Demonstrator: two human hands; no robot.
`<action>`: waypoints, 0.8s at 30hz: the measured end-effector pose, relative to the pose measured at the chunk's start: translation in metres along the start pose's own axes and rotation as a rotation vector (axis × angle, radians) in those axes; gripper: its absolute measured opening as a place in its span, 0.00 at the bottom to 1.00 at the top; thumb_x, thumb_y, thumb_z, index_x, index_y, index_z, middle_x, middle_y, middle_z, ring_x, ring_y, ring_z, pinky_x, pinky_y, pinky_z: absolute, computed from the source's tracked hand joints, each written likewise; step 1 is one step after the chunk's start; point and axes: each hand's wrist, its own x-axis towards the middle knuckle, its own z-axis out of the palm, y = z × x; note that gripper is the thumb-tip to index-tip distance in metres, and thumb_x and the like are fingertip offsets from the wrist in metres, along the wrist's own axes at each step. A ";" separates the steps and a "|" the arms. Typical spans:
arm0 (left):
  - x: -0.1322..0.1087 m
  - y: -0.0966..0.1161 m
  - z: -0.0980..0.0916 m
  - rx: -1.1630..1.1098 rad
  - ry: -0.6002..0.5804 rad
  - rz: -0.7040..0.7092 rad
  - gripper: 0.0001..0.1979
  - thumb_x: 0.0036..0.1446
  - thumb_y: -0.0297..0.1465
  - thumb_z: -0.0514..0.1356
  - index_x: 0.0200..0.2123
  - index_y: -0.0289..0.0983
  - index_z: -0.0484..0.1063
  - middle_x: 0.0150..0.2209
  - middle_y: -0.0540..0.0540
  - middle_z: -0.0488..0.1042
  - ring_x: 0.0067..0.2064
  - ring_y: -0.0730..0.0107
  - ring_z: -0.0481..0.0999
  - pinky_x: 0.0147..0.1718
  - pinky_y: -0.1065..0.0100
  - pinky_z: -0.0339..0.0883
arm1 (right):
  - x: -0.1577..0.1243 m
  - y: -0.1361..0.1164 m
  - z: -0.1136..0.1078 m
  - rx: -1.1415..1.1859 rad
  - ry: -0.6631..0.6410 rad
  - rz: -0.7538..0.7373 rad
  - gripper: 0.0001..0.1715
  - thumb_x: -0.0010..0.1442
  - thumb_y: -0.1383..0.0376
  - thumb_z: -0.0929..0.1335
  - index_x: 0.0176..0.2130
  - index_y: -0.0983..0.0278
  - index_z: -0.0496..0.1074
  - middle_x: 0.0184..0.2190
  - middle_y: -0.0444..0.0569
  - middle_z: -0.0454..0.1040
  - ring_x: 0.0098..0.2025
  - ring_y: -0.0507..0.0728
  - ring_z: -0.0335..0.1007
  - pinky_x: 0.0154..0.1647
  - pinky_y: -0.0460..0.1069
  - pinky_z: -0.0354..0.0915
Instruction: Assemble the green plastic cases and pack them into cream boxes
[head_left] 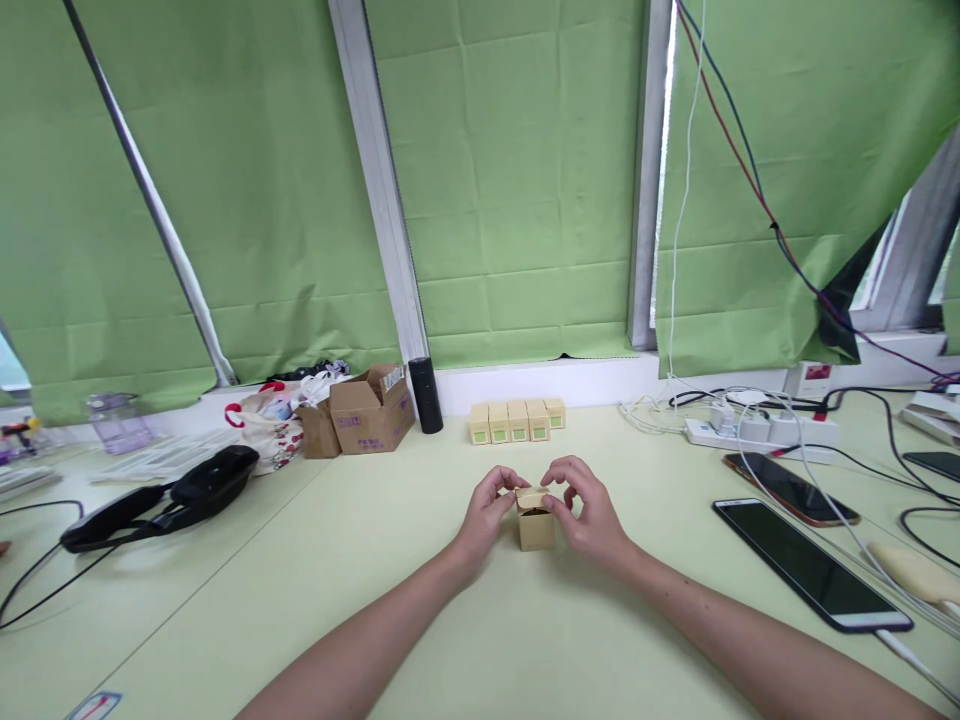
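Observation:
A small brown cardboard box (537, 531) stands on the pale table in front of me, its top flap (532, 498) raised and partly open. My left hand (489, 512) is at the left side of the flap, thumb and fingers pinching its edge. On the other side, my right hand (583, 508) has its thumb and fingertips closed on the flap's right edge. Farther back, several small tan boxes (518, 422) with green-marked labels stand in a row near the wall.
Toward the back left are a black cylinder (425, 396), an open carton (369, 412), a cloth bag (271, 425) and a black strapped pouch (214, 485). Two phones (810, 563), a power strip (795, 432) and loose cables lie on the right of the table (420, 640).

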 end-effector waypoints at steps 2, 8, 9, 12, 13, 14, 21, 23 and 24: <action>0.000 0.001 0.000 -0.030 0.000 0.005 0.09 0.60 0.39 0.61 0.37 0.39 0.69 0.40 0.45 0.76 0.45 0.59 0.73 0.47 0.61 0.65 | -0.001 0.000 0.000 -0.011 -0.006 -0.008 0.04 0.64 0.64 0.67 0.41 0.57 0.72 0.43 0.53 0.72 0.47 0.63 0.69 0.34 0.53 0.68; -0.002 0.001 0.001 0.030 -0.001 0.015 0.17 0.63 0.48 0.61 0.38 0.39 0.70 0.40 0.44 0.75 0.44 0.60 0.72 0.45 0.61 0.64 | -0.002 0.000 0.000 -0.036 -0.010 -0.030 0.04 0.62 0.67 0.68 0.38 0.57 0.71 0.41 0.53 0.72 0.46 0.63 0.69 0.34 0.53 0.67; -0.002 0.001 0.001 0.046 -0.002 0.020 0.18 0.63 0.49 0.61 0.38 0.39 0.70 0.40 0.44 0.75 0.44 0.60 0.72 0.45 0.61 0.64 | -0.002 0.000 0.001 -0.038 -0.011 -0.031 0.04 0.62 0.67 0.68 0.38 0.57 0.71 0.41 0.53 0.72 0.46 0.64 0.69 0.34 0.54 0.67; -0.003 0.002 0.001 0.097 0.000 0.037 0.19 0.63 0.51 0.61 0.39 0.40 0.70 0.41 0.44 0.74 0.44 0.60 0.72 0.46 0.62 0.64 | -0.003 0.000 0.000 -0.041 -0.019 -0.034 0.04 0.61 0.67 0.68 0.38 0.57 0.71 0.41 0.53 0.72 0.46 0.64 0.69 0.34 0.54 0.68; -0.003 0.002 0.001 0.114 0.001 0.045 0.19 0.63 0.51 0.61 0.39 0.40 0.70 0.41 0.44 0.74 0.45 0.59 0.72 0.46 0.62 0.64 | -0.003 0.000 0.000 -0.043 -0.022 -0.035 0.04 0.61 0.68 0.68 0.38 0.57 0.71 0.41 0.53 0.72 0.46 0.64 0.69 0.34 0.54 0.68; -0.003 0.003 0.001 0.128 0.001 0.052 0.19 0.63 0.51 0.60 0.39 0.40 0.70 0.41 0.44 0.74 0.45 0.59 0.72 0.46 0.62 0.64 | -0.003 0.000 0.000 -0.046 -0.025 -0.035 0.05 0.61 0.68 0.68 0.37 0.57 0.71 0.41 0.53 0.72 0.46 0.64 0.69 0.34 0.54 0.68; -0.005 0.005 0.001 0.179 -0.003 0.077 0.16 0.65 0.48 0.60 0.40 0.40 0.70 0.42 0.44 0.74 0.47 0.58 0.72 0.48 0.61 0.63 | -0.003 -0.001 0.000 -0.060 -0.036 -0.029 0.05 0.60 0.68 0.68 0.36 0.57 0.71 0.41 0.53 0.72 0.46 0.64 0.69 0.34 0.54 0.68; -0.005 0.005 0.001 0.187 -0.003 0.083 0.16 0.64 0.47 0.60 0.40 0.40 0.70 0.42 0.44 0.74 0.48 0.57 0.72 0.48 0.61 0.62 | -0.004 -0.001 0.000 -0.066 -0.043 -0.025 0.05 0.60 0.68 0.68 0.36 0.57 0.71 0.41 0.53 0.72 0.46 0.64 0.69 0.34 0.54 0.68; -0.005 0.005 0.001 0.192 -0.002 0.084 0.16 0.64 0.47 0.60 0.40 0.40 0.70 0.42 0.44 0.74 0.48 0.57 0.71 0.49 0.60 0.62 | -0.004 -0.001 0.000 -0.067 -0.044 -0.027 0.05 0.59 0.68 0.68 0.36 0.56 0.71 0.40 0.52 0.72 0.46 0.64 0.69 0.34 0.54 0.68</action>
